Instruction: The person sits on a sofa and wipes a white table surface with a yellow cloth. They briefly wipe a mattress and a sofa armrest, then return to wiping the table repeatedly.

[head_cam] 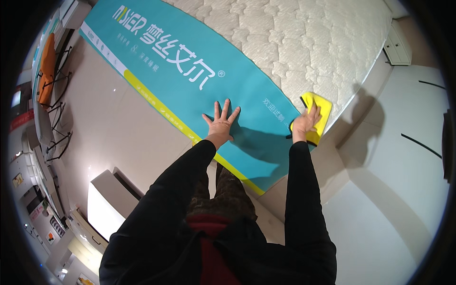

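My left hand (pixel 221 123) is pressed flat with its fingers spread on a teal printed mattress cover sheet (pixel 245 103). The sheet lies across the end of a cream quilted mattress (pixel 285 39) and bears large white writing, with a yellow-green strip along its near edge. To the right, my right hand (pixel 307 121) lies over a yellow cloth (pixel 323 107) with a dark border and holds it against the corner area. That cloth rests partly on the teal sheet and partly on the bare quilting. Part of it is hidden under my palm and fingers.
On the right, a pale wall (pixel 392 199) rises close to the bed. A white bedside cabinet (pixel 398 46) stands beyond the far right side. At left are an orange lounge chair (pixel 47 71) with black legs and a white boxy piece of furniture (pixel 107 203) on the tiled floor (pixel 107 117).
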### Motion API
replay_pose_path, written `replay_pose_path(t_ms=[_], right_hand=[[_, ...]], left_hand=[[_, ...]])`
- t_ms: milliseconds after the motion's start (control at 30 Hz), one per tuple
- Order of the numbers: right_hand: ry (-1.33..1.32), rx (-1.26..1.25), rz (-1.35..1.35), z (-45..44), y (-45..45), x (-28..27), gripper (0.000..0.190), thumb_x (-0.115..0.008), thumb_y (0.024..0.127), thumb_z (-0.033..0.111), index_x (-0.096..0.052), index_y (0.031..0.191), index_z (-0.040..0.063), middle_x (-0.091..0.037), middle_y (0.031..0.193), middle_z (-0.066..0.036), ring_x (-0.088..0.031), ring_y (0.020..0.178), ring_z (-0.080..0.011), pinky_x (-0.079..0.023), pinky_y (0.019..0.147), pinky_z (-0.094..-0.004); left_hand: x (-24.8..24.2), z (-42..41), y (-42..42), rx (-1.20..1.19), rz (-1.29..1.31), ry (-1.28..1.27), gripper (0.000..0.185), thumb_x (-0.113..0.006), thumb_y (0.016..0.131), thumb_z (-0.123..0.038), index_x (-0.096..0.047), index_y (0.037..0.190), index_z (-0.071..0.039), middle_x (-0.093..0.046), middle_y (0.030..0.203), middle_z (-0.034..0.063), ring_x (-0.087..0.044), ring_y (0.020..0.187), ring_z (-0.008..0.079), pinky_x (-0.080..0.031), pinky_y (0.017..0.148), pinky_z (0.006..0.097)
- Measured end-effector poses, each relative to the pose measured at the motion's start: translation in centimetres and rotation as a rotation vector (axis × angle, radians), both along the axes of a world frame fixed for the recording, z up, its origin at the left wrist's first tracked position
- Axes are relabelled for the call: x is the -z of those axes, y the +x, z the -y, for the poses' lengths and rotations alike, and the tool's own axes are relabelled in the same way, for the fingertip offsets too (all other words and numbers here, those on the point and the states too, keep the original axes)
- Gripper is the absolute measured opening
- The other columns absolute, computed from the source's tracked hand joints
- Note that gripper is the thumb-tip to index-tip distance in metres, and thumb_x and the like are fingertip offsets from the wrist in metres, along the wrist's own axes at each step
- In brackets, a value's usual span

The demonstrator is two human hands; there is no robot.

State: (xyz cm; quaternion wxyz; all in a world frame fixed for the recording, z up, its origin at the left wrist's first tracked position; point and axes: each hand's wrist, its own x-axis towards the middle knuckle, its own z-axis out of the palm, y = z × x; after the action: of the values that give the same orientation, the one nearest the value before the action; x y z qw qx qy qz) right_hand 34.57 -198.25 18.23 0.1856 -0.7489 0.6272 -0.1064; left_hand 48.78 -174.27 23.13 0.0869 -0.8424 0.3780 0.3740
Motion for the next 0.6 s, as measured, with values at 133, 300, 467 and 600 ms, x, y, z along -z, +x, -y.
replay_pose_path(t_ms=[133,300,467,600], right_hand=[[-0.032,-0.278,-0.012,-0.6,5.4,1.5,0.049,-0.052,0.089,0.009,-0.042,0.133,0.03,-0.027,0.149,0.002,-0.015,0.14,-0.0312,-0.002,0.1,-0.0726],[-0.11,-0.663,-0.005,-1.4,8.8,1.7,0.045,-0.052,0.09,0.012,-0.046,0.132,0.028,-0.031,0.147,0.003,-0.016,0.14,-0.0294,0.001,0.102,-0.0698],[-0.195,-0.912,-0.095,2.7,11.8,0.7,0.043,-0.048,0.089,0.009,-0.052,0.127,0.029,-0.035,0.145,0.004,-0.02,0.139,-0.0272,-0.001,0.101,-0.071],[-0.21,-0.872,-0.225,7.5,12.5,0.0,0.046,-0.044,0.089,0.006,-0.051,0.126,0.031,-0.032,0.146,0.004,-0.019,0.139,-0.0265,-0.006,0.1,-0.0733]], left_hand=[[0.1,0.4,0.2,-0.017,-0.044,0.02,0.12,-0.085,0.059,-0.033,-0.003,0.145,-0.041,0.014,0.153,0.0043,0.005,0.14,0.0391,-0.019,0.093,0.0785],[0.5,0.9,0.1,-0.031,-0.048,0.074,0.119,-0.084,0.061,-0.034,-0.001,0.146,-0.04,0.014,0.153,0.0054,0.006,0.14,0.0403,-0.019,0.093,0.0781],[0.7,0.8,0.0,-0.045,-0.055,0.08,0.118,-0.083,0.062,-0.032,-0.001,0.146,-0.04,0.015,0.153,0.0052,0.007,0.14,0.0401,-0.017,0.093,0.0781],[0.8,1.0,0.2,-0.055,-0.062,0.077,0.118,-0.083,0.062,-0.032,-0.002,0.146,-0.04,0.015,0.153,0.0052,0.008,0.14,0.0401,-0.016,0.094,0.0782]])
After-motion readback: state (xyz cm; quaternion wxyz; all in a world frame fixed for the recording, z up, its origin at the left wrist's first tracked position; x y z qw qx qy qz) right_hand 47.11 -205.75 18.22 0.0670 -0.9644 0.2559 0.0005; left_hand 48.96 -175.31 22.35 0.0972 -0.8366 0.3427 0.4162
